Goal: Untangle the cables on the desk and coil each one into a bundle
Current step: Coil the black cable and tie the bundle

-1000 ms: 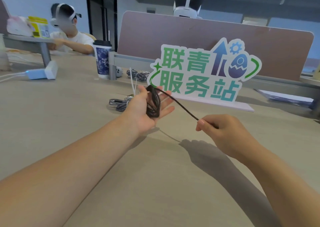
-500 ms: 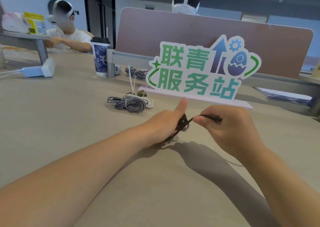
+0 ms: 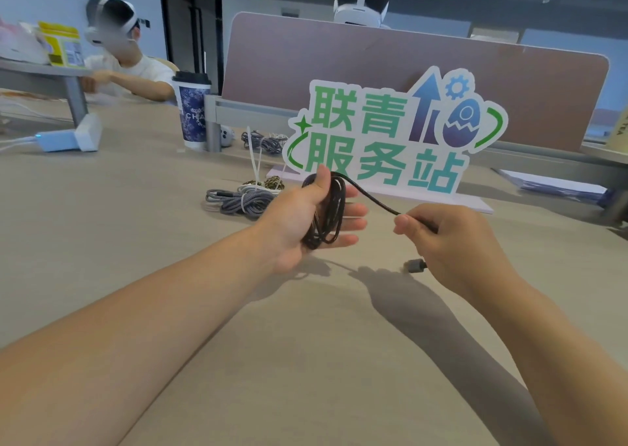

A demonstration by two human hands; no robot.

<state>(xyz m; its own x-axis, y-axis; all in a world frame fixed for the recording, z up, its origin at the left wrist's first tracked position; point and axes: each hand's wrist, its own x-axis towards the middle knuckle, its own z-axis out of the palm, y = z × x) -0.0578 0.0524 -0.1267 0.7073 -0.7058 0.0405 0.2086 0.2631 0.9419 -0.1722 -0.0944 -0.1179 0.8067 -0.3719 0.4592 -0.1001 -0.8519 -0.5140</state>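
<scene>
Above the pale wooden desk (image 3: 136, 275), the left hand (image 3: 306, 221) carries the thin black braided cable (image 3: 328, 214) looped round its straight fingers, thumb pinning it, while the right hand (image 3: 452, 241) pinches the tail, best wound snugly up to the small grey plug (image 3: 414, 264).

The black cable (image 3: 326, 211) is wound in several upright loops round the left hand (image 3: 299, 221); one strand leaves the coil's top, sags toward four o'clock and ends pinched in the right hand (image 3: 452, 241); its grey plug (image 3: 415, 264) pokes out beneath that hand; a grey braided bundle (image 3: 238, 202), bound with a white tie, lies flat on the desk (image 3: 136, 241) at nine o'clock from the coil; a brown patterned bundle (image 3: 272, 183) sits just behind it; another grey bundle (image 3: 261, 141) lies farther back at eleven o'clock.
</scene>
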